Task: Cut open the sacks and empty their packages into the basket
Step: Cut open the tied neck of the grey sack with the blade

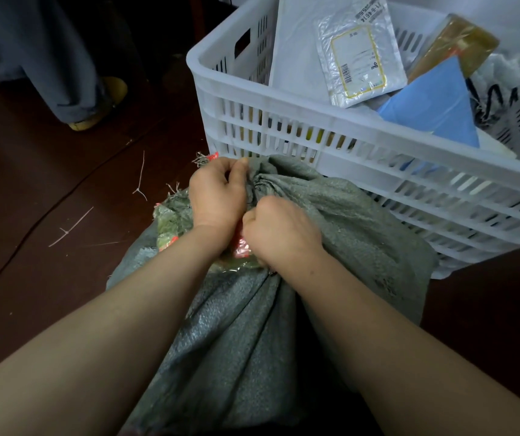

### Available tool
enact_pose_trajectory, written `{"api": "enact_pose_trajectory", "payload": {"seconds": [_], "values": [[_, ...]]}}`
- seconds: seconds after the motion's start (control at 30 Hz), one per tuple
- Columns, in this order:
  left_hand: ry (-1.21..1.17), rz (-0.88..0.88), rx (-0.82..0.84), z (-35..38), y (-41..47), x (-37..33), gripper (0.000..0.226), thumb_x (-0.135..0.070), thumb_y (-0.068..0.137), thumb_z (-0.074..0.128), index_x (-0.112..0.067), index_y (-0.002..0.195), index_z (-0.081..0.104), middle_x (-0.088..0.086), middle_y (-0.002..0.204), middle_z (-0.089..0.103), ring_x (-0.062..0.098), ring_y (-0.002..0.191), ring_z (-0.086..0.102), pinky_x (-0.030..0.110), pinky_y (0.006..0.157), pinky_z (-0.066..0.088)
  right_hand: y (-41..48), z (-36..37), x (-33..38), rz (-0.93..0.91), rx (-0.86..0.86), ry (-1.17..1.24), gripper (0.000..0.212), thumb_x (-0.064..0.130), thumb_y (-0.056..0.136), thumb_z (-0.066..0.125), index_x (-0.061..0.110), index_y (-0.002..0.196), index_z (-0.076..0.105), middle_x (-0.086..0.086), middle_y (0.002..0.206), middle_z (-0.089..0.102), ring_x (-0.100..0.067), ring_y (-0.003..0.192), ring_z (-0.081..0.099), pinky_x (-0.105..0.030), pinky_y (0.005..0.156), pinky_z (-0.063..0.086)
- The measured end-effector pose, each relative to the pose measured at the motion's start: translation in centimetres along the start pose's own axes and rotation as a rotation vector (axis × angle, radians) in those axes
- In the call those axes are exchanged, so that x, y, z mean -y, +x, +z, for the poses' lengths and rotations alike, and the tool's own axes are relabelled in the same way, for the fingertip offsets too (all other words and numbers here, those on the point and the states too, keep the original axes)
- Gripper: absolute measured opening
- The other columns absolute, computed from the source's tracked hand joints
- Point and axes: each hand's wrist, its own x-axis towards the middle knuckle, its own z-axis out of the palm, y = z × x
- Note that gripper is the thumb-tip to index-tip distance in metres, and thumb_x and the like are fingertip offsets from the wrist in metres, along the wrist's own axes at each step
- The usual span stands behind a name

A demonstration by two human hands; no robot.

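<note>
From the head view, the grey woven sack (331, 215) stood on the floor at six o'clock, its top leaning against the near wall of the white slatted basket (378, 158), which filled the one-to-three o'clock side. The left hand (216, 196) had its fingers curled round the bunched neck at the top. The right hand (279, 231), just beside it at four o'clock, was clenched in a fist on the same gather, beside a red tag (241, 247). Whether it also held a blade, I could not tell. The cloth looked soft, slack and a little slippery, with frayed edges, and the full body below it seemed heavy. I judged the puckered neck the best hold for opening it and the bottom corners for tipping. The basket already held a labelled white mailer (359, 55), a blue package (434, 105) and a brown taped box (460, 42). The floor (47, 184) was dark and smooth, with cut ties (69, 228) scattered at nine o'clock. Another person's trouser leg (47, 51) and yellow shoe (107, 99) stood at eleven o'clock.
</note>
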Motion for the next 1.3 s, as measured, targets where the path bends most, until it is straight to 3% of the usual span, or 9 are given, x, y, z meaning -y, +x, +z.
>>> {"api": "enact_pose_trajectory", "payload": {"seconds": [0.1, 0.2, 0.3, 0.4, 0.5, 0.57, 0.9, 1.07, 1.3], "values": [[-0.007, -0.043, -0.020, -0.3, 0.4, 0.6, 0.033, -0.029, 0.092, 0.057, -0.002, 0.075, 0.066, -0.002, 0.049, 0.044, 0.017, 0.049, 0.037, 0.036, 0.055, 0.038, -0.3, 0.3, 0.1, -0.021, 0.003, -0.010, 0.029, 0.025, 0.097, 0.038, 0.010, 0.071, 0.038, 0.003, 0.066, 0.036, -0.023, 0.074, 0.041, -0.030, 0.063, 0.031], [-0.018, -0.038, 0.013, -0.1, 0.3, 0.3, 0.033, -0.029, 0.092, 0.058, -0.002, 0.076, 0.067, 0.000, 0.051, 0.047, 0.019, 0.053, 0.043, 0.039, 0.058, 0.044, 0.4, 0.1, 0.2, -0.010, 0.000, -0.008, 0.034, 0.025, 0.097, 0.038, 0.017, 0.064, 0.035, 0.001, 0.067, 0.041, -0.023, 0.073, 0.046, -0.030, 0.058, 0.031], [-0.020, -0.036, 0.025, -0.6, 0.3, 0.3, 0.032, -0.027, 0.092, 0.058, -0.001, 0.076, 0.067, 0.006, 0.053, 0.053, 0.017, 0.051, 0.043, 0.036, 0.055, 0.040, 0.5, 0.4, 0.3, -0.014, 0.000, -0.003, 0.032, 0.025, 0.095, 0.038, 0.019, 0.064, 0.036, -0.001, 0.072, 0.051, -0.024, 0.074, 0.050, -0.029, 0.054, 0.029], [-0.015, -0.063, 0.006, -1.0, 0.6, 0.4, 0.031, -0.027, 0.091, 0.059, -0.002, 0.075, 0.067, 0.000, 0.051, 0.049, 0.013, 0.048, 0.040, 0.032, 0.055, 0.038, -0.1, 0.6, 0.5, -0.035, 0.002, -0.009, 0.034, 0.024, 0.096, 0.038, 0.018, 0.063, 0.037, 0.001, 0.067, 0.046, -0.022, 0.067, 0.044, -0.028, 0.050, 0.026], [-0.014, -0.041, -0.003, -0.6, 0.5, 0.1, 0.030, -0.028, 0.091, 0.059, -0.002, 0.077, 0.068, 0.012, 0.063, 0.061, 0.022, 0.058, 0.051, 0.039, 0.063, 0.047, -0.1, 0.5, 0.4, -0.019, -0.006, 0.012, 0.034, 0.023, 0.096, 0.038, 0.017, 0.062, 0.037, 0.001, 0.065, 0.045, -0.017, 0.058, 0.041, -0.027, 0.048, 0.025], [0.006, -0.006, 0.013, -0.4, 0.2, 0.0, 0.029, -0.028, 0.091, 0.059, -0.005, 0.078, 0.068, 0.015, 0.068, 0.064, 0.025, 0.061, 0.053, 0.041, 0.065, 0.049, 0.1, 0.5, 0.3, 0.001, -0.012, 0.040, 0.034, 0.023, 0.095, 0.037, 0.017, 0.062, 0.037, 0.001, 0.066, 0.046, -0.022, 0.065, 0.045, -0.029, 0.053, 0.028], [-0.015, -0.048, 0.001, -1.0, 0.6, -0.2, 0.028, -0.027, 0.091, 0.060, -0.004, 0.077, 0.067, -0.002, 0.056, 0.053, 0.014, 0.054, 0.046, 0.032, 0.060, 0.044, -0.5, 0.6, 0.7, -0.016, 0.006, 0.069, 0.035, 0.027, 0.097, 0.037, 0.018, 0.063, 0.039, -0.001, 0.070, 0.054, -0.024, 0.073, 0.054, -0.029, 0.054, 0.033], [-0.017, -0.040, -0.014, -1.3, 0.8, -0.2, 0.028, -0.028, 0.091, 0.060, -0.004, 0.077, 0.068, 0.010, 0.065, 0.062, 0.022, 0.063, 0.055, 0.039, 0.066, 0.049, -0.6, 0.7, 1.2, -0.022, 0.007, 0.057, 0.034, 0.027, 0.097, 0.038, 0.018, 0.064, 0.037, -0.002, 0.072, 0.055, -0.024, 0.072, 0.055, -0.027, 0.050, 0.030], [0.004, -0.032, 0.032, -1.1, 0.8, -0.1, 0.026, -0.027, 0.090, 0.061, -0.006, 0.075, 0.068, 0.003, 0.060, 0.058, 0.021, 0.061, 0.053, 0.042, 0.067, 0.052, 0.0, 0.6, 1.0, 0.001, 0.001, 0.056, 0.034, 0.025, 0.096, 0.040, 0.019, 0.063, 0.037, 0.001, 0.066, 0.047, -0.020, 0.063, 0.047, -0.027, 0.048, 0.027]]}}
